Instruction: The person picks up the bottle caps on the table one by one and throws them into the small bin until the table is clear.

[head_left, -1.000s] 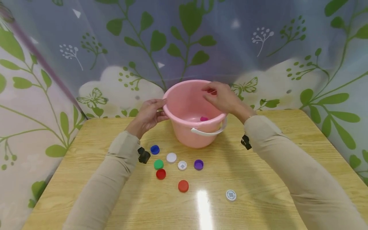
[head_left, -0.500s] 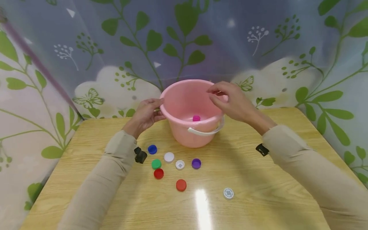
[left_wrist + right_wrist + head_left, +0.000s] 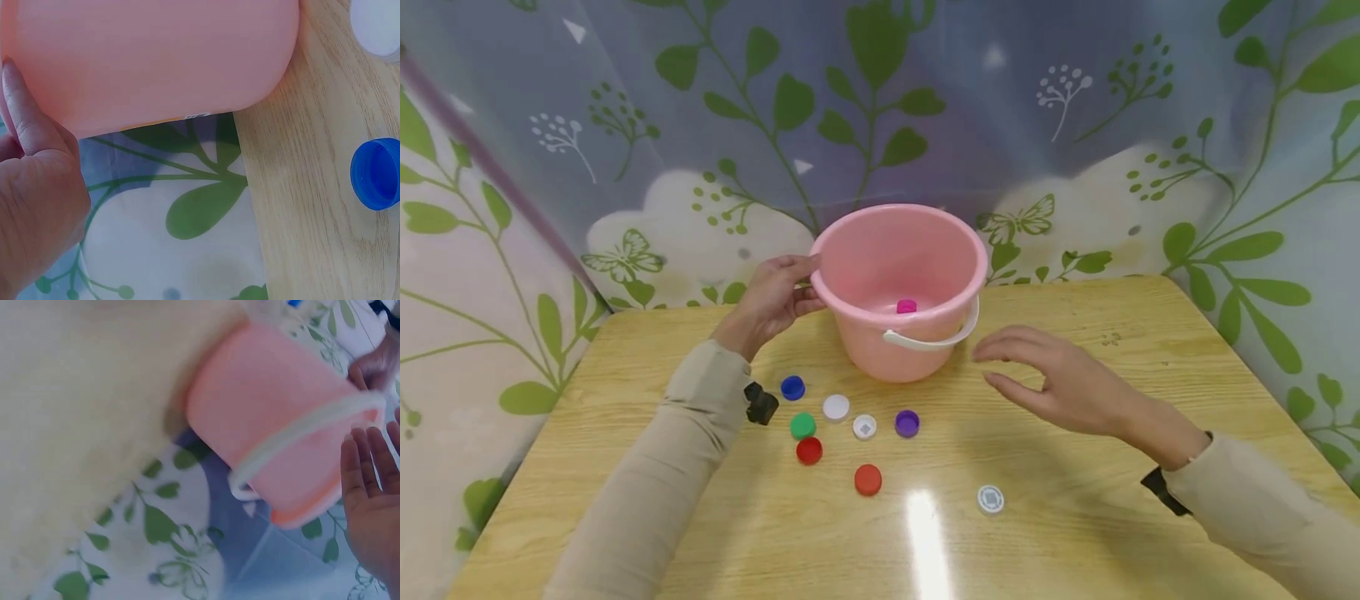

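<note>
A pink bucket [image 3: 887,358] with a white handle [image 3: 934,342] stands on the table. At its left rim, my left hand [image 3: 767,302] grips the edge; the left wrist view shows a finger along the pink wall [image 3: 162,62]. Inside, on the bottom, lies a magenta bottle cap [image 3: 907,307], partly hidden by the front rim. My right hand [image 3: 1067,379] is over the table to the right of the bucket, fingers apart from the thumb and holding nothing. Nearest to it on the table is a white cap with a grey pattern [image 3: 991,499].
Several loose caps lie in front of the bucket: blue [image 3: 793,388], white [image 3: 836,408], green [image 3: 802,426], red [image 3: 809,451], white with a square mark [image 3: 864,427], purple [image 3: 907,423] and orange-red [image 3: 868,480]. A leaf-patterned curtain [image 3: 700,125] hangs behind the table.
My right hand has left the bucket's right rim and come down, nearer and to the right. The magenta cap has shifted slightly left inside the bucket. My left hand keeps its grip.
</note>
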`<state>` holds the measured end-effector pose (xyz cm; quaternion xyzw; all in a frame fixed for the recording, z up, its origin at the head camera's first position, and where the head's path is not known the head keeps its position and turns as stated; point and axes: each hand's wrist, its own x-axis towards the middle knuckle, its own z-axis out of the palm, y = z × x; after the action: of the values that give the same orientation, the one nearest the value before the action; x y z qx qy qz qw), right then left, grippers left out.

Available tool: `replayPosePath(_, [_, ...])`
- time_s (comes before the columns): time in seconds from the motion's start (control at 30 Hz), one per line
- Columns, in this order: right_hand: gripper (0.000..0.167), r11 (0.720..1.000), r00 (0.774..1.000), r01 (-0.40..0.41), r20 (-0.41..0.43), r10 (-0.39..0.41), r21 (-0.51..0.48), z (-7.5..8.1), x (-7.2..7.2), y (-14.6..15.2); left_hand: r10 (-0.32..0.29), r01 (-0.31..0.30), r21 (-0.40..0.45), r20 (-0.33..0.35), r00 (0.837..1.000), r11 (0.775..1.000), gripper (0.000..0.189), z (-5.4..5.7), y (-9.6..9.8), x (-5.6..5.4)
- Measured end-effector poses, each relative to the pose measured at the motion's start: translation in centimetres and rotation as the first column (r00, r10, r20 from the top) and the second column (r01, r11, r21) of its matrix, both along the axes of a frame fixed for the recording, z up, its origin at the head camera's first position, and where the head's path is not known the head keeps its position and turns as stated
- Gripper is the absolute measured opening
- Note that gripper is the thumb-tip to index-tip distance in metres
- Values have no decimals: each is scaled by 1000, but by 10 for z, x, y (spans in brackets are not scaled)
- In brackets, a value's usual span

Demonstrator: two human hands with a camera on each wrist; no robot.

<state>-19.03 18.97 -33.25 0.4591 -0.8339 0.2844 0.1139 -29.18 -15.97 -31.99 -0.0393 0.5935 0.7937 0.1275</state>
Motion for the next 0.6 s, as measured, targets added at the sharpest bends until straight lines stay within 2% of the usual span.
replayPosePath(0.17, [32,996,997,-26,75,19,91,-31,24,8,6,-6,7,-1,1000,1000,43,-1,-2,0])
replayPosePath(0.27, [31,982,989,-38,146,10,186,-48,37,11,8,-8,3,-4,1000,1000,42,0,-2,1])
replayPosePath(0.37, [33,966,984,-60,180,14,251,-62,47,11,1,-1,5,-7,1000,1000,43,0,-2,1])
replayPosePath(0.47, [34,958,982,-95,183,45,271,-73,54,10,-2,2,7,-9,1000,1000,44,0,-1,1])
replayPosePath(0.6, [35,956,979,-154,170,114,248,-82,60,10,-1,1,7,-6,1000,1000,44,0,-1,1])
